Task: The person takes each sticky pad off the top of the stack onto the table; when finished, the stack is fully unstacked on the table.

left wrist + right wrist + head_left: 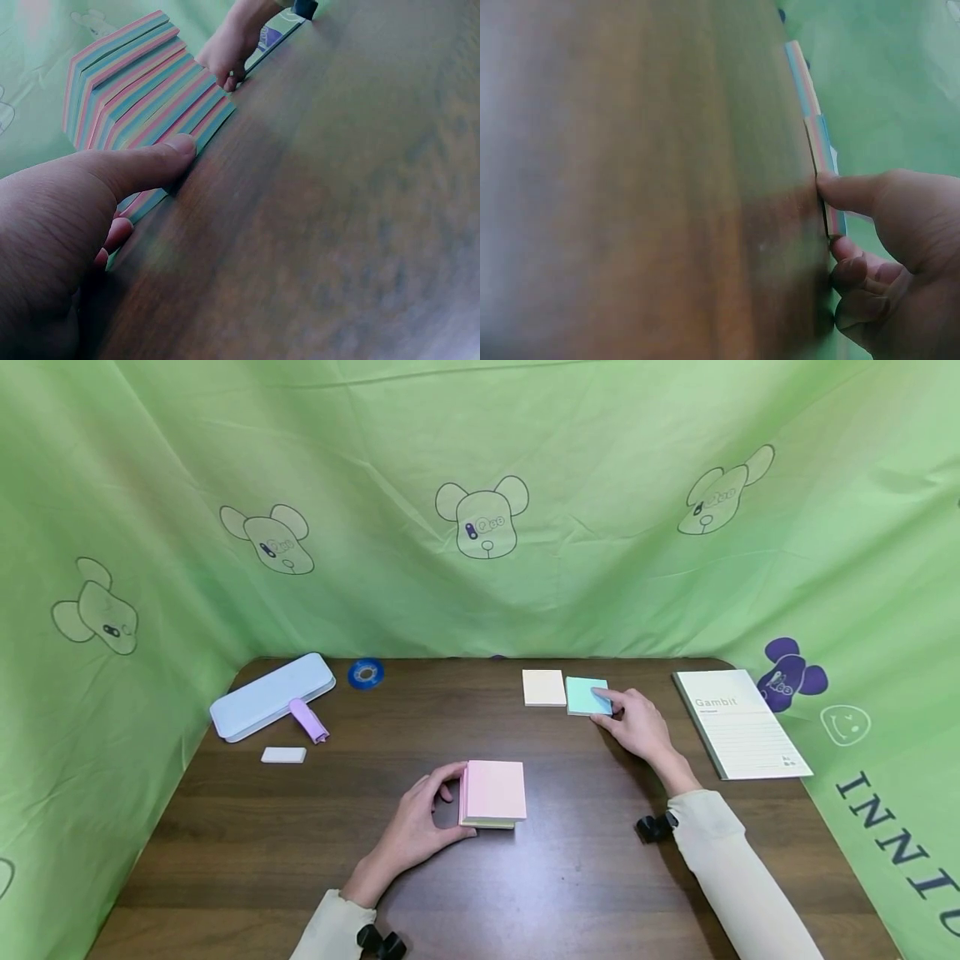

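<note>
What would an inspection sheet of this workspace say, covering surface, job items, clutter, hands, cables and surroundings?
Surface: dark brown wood-grain table, with a glossy reflection near the front.
Job's things: square pink-topped paper stack; square turquoise-topped paper pad; square cream-topped paper pad beside the turquoise one.
Clutter: pale blue oblong case; blue ring-shaped roll; small purple oblong object; small white rectangular block; white rectangular notepad marked "Gambit".
Hands: left hand grips the pink-topped stack; right hand pinches the turquoise pad.
Cables: nothing seen.
Surroundings: green fabric backdrop printed with bear heads and lettering.
</note>
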Action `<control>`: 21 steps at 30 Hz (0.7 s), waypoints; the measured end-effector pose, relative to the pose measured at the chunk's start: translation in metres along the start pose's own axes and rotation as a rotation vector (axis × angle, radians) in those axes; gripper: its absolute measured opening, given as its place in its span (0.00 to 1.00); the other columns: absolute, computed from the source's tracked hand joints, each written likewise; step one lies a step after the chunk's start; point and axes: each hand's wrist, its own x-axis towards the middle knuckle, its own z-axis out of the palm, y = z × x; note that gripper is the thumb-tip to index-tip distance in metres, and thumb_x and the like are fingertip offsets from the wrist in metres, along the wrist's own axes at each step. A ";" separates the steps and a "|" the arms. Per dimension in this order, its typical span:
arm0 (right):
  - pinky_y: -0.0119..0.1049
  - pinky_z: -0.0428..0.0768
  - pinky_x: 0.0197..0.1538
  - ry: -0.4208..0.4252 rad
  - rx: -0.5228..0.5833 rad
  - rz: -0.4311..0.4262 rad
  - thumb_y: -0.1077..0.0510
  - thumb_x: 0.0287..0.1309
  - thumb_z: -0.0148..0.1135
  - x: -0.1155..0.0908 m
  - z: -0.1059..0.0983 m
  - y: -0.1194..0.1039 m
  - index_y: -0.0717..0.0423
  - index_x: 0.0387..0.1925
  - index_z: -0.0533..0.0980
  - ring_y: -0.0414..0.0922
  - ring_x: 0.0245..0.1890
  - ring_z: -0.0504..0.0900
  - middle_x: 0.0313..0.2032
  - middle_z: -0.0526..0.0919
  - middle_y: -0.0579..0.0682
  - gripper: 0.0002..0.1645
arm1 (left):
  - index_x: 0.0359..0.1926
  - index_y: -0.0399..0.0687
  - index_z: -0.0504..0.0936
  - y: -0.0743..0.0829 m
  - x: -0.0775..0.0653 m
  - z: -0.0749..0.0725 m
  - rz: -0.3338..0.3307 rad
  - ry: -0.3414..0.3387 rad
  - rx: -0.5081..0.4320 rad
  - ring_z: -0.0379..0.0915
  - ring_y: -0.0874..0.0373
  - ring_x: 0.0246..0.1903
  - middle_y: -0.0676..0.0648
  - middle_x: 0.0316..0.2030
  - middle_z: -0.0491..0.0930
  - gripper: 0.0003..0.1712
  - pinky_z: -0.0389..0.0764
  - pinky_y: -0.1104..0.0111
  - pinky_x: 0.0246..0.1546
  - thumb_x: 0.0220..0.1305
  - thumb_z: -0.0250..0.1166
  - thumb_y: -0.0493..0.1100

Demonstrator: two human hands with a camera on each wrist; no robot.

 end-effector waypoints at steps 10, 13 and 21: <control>0.55 0.77 0.42 -0.025 0.003 0.066 0.52 0.70 0.77 0.014 -0.001 0.000 0.54 0.72 0.82 0.56 0.40 0.79 0.41 0.80 0.57 0.32 | 0.78 0.56 0.75 -0.001 0.000 0.000 -0.002 0.001 0.013 0.73 0.61 0.47 0.58 0.56 0.80 0.56 0.77 0.68 0.46 0.50 0.93 0.45; 0.55 0.77 0.42 -0.027 -0.001 0.064 0.53 0.70 0.77 0.015 0.000 0.001 0.54 0.72 0.81 0.56 0.40 0.79 0.41 0.80 0.57 0.32 | 0.78 0.56 0.74 -0.001 0.000 0.000 -0.006 -0.002 0.017 0.73 0.62 0.47 0.58 0.58 0.80 0.56 0.77 0.68 0.46 0.50 0.93 0.45; 0.55 0.76 0.42 -0.024 0.020 0.053 0.54 0.69 0.78 0.014 0.002 0.007 0.54 0.74 0.80 0.55 0.40 0.79 0.41 0.81 0.57 0.34 | 0.78 0.57 0.74 -0.001 -0.001 0.000 -0.018 -0.009 0.021 0.73 0.62 0.48 0.58 0.56 0.80 0.56 0.77 0.68 0.47 0.50 0.92 0.46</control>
